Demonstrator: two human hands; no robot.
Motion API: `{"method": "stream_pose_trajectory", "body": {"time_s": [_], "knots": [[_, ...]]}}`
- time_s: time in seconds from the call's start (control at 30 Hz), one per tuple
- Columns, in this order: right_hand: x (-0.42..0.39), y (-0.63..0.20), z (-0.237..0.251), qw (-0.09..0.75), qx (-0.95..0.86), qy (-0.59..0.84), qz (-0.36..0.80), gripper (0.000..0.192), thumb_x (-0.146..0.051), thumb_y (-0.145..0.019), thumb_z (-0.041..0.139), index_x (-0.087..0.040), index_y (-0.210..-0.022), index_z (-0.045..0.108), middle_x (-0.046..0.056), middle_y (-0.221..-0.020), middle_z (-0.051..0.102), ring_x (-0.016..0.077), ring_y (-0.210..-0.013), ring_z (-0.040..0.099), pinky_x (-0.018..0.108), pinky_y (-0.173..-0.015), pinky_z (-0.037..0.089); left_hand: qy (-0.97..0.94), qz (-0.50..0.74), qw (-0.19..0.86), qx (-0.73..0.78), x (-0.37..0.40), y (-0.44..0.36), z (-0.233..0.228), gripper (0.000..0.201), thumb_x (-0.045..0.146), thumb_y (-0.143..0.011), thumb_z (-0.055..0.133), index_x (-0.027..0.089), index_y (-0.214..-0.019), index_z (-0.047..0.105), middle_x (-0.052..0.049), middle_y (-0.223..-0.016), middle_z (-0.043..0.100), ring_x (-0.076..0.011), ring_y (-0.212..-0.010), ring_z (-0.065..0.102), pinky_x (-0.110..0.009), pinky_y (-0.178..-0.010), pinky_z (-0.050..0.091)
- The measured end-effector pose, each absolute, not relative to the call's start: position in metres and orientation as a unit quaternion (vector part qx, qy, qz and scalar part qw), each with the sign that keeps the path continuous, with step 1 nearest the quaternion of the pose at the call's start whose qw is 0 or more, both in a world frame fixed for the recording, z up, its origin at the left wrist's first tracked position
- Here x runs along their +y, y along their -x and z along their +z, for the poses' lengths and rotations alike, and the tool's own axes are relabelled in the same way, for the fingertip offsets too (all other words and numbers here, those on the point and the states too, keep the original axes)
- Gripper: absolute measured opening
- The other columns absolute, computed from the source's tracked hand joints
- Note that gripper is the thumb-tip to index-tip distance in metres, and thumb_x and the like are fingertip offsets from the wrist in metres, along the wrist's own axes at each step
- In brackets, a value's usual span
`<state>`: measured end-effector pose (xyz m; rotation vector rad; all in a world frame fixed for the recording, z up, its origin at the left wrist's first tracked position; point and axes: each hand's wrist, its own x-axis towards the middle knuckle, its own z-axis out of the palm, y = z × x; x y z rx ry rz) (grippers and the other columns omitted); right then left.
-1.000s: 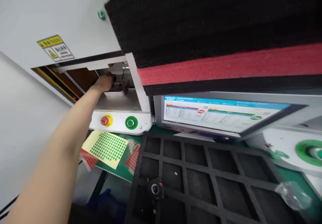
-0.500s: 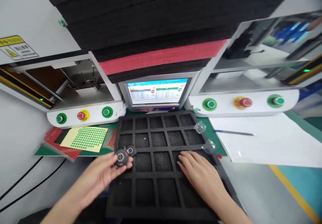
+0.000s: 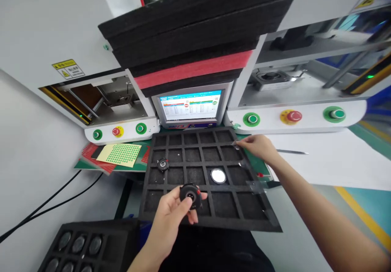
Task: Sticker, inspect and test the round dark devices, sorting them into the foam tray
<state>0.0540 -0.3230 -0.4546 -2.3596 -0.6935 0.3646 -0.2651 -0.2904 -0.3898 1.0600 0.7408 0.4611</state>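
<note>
Two white test machines flank a monitor (image 3: 191, 106) at the back of the bench, the left machine (image 3: 76, 40) and the right machine (image 3: 305, 113) each fronted by green and red buttons. A stack of black and red foam sheets (image 3: 195, 40) rests above the monitor. On the bench lies a black foam grid tray (image 3: 204, 182); a second tray (image 3: 82, 243) holding round parts sits at lower left. A sheet of green dot stickers (image 3: 119, 155) lies left of the grid tray.

The left hand (image 3: 171, 215) grips a round black part (image 3: 190, 196) between fingers and thumb, held just above the tray's front row. The right hand (image 3: 259, 148) pinches a small clear film (image 3: 236, 143) at the tray's right rear edge. In the tray's cells sit another black part (image 3: 163, 165) and a silver disc (image 3: 218, 176).
</note>
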Motion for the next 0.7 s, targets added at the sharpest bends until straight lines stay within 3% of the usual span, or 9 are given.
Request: {"method": "stream_pose_trajectory", "body": {"time_s": [0.13, 0.23, 0.33, 0.53, 0.7], "knots": [[-0.347, -0.015, -0.425, 0.459, -0.243, 0.846, 0.122, 0.019, -0.033, -0.084, 0.067, -0.016, -0.077, 0.068, 0.004, -0.076, 0.066, 0.0191, -0.078, 0.062, 0.034, -0.078, 0.048, -0.472, 0.23, 0.786, 0.327, -0.299, 0.263, -0.385, 0.031, 0.039, -0.08, 0.077, 0.011, -0.092, 0.073, -0.015, -0.099, 0.076, -0.0098, -0.059, 0.062, -0.02, -0.057, 0.049], [-0.375, 0.031, -0.404, 0.56, -0.246, 0.778, 0.142, 0.033, -0.053, -0.075, 0.07, -0.02, -0.077, 0.071, 0.004, -0.076, 0.067, 0.0207, -0.074, 0.061, 0.033, -0.069, 0.049, -0.472, 0.244, 0.782, 0.326, -0.304, 0.261, -0.387, 0.03, 0.039, -0.081, 0.077, 0.012, -0.091, 0.072, -0.014, -0.096, 0.077, -0.0114, -0.061, 0.065, -0.021, -0.059, 0.05], [-0.398, 0.076, -0.396, 0.663, -0.277, 0.653, 0.239, 0.028, -0.047, -0.07, 0.079, -0.022, -0.065, 0.068, 0.003, -0.081, 0.067, 0.0175, -0.076, 0.062, 0.025, -0.065, 0.049, -0.491, 0.256, 0.762, 0.334, -0.308, 0.26, -0.392, 0.03, 0.04, -0.083, 0.074, 0.011, -0.092, 0.072, -0.013, -0.092, 0.076, -0.0092, -0.058, 0.06, -0.019, -0.056, 0.047], [-0.413, 0.123, -0.409, 0.721, -0.218, 0.554, 0.354, 0.028, -0.038, -0.072, 0.083, -0.02, -0.062, 0.065, 0.0, -0.062, 0.058, 0.0105, -0.057, 0.054, 0.017, -0.052, 0.045, -0.47, 0.288, 0.755, 0.355, -0.317, 0.258, -0.397, 0.033, 0.042, -0.08, 0.077, 0.012, -0.09, 0.067, -0.009, -0.087, 0.075, -0.0067, -0.057, 0.055, -0.016, -0.055, 0.046], [-0.41, 0.143, -0.416, 0.729, -0.173, 0.532, 0.395, 0.029, -0.037, -0.071, 0.084, -0.018, -0.06, 0.066, 0.003, -0.084, 0.061, 0.0147, -0.074, 0.063, 0.022, -0.066, 0.054, -0.454, 0.284, 0.771, 0.344, -0.322, 0.256, -0.398, 0.033, 0.041, -0.08, 0.078, 0.014, -0.09, 0.061, -0.006, -0.082, 0.074, -0.008, -0.058, 0.057, -0.018, -0.056, 0.046]]}}
